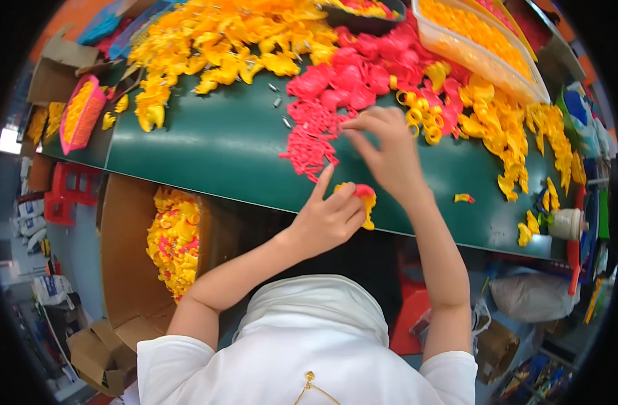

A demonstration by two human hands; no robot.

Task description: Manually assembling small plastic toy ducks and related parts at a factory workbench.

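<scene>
My left hand (330,219) is closed around a small yellow-and-pink plastic piece (367,198) near the table's front edge, its index finger pointing away from me. To its right and farther off, my right hand (391,150) has thumb and index finger brought close in a pinch. Whatever those fingertips hold, if anything, is too small and blurred to make out. They are beside a heap of thin pink plastic parts (307,150). Rounded pink plastic pieces (332,79) lie just behind that heap, and several yellow rings (427,119) sit right of my right hand.
Yellow plastic pieces (234,44) cover the back of the green table (187,152). A clear tub (540,86) of yellow parts stands at back right, a pink basket (86,121) at left. Below the front edge, a cardboard box (130,250) holds yellow and pink pieces.
</scene>
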